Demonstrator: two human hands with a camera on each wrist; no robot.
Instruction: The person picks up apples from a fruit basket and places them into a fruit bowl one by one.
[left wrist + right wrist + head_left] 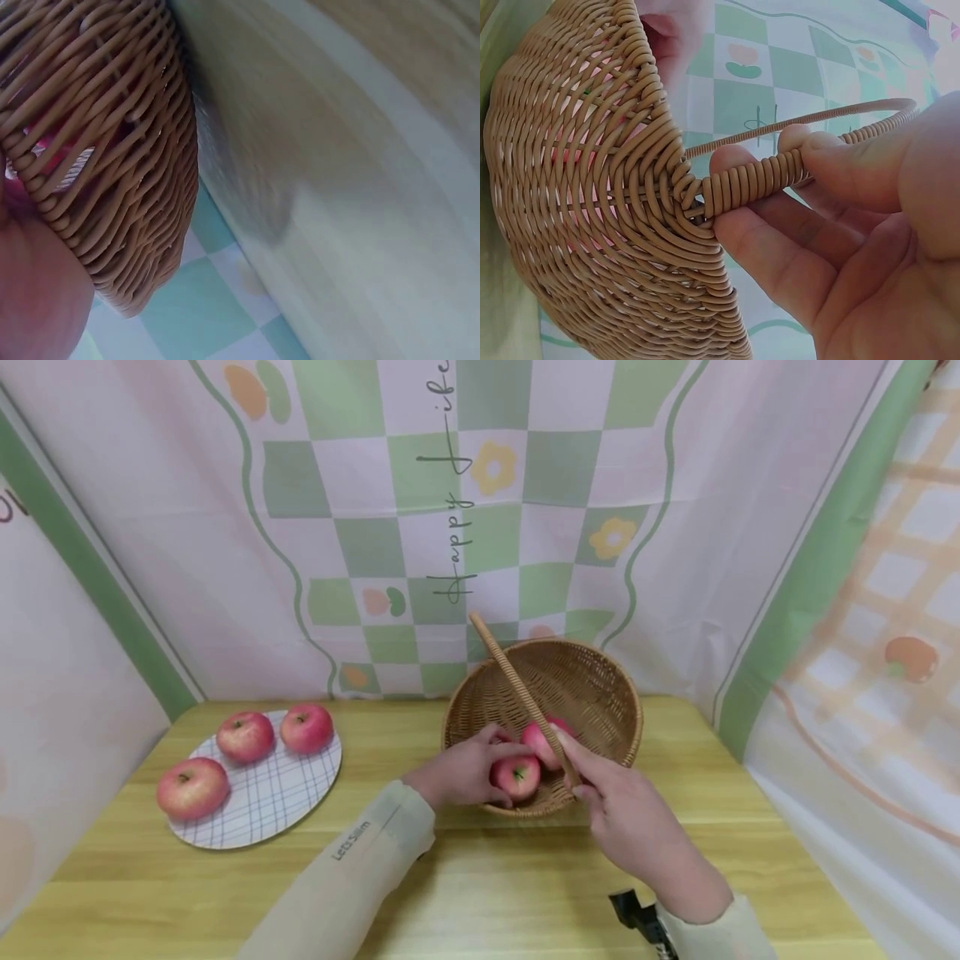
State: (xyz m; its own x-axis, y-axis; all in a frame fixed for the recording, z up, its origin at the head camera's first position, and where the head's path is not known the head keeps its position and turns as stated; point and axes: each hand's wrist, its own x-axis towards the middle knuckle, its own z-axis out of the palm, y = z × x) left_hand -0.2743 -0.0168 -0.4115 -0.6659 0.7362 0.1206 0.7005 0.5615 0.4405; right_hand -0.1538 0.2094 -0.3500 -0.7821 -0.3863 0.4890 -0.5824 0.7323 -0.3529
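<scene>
A woven wicker basket [600, 693] stands at the back of the table, with its arched handle [513, 681] crossing over the opening. Inside, a red apple [516, 779] lies near the front rim, and another apple [536, 745] sits just behind it, partly covered by the handle. My left hand [472, 768] reaches over the left front rim and grips the nearer apple between thumb and fingers. My right hand [637, 818] pinches the near end of the handle; in the right wrist view, thumb and fingers [780, 255] wrap its coiled cane close to the rim.
To the left, a round plate [281, 806] with a blue check pattern carries three apples: one at the left edge [193, 789], one at the back [245, 737] and one at the right [307, 729]. A patterned curtain [360, 543] hangs directly behind the wooden table [480, 893].
</scene>
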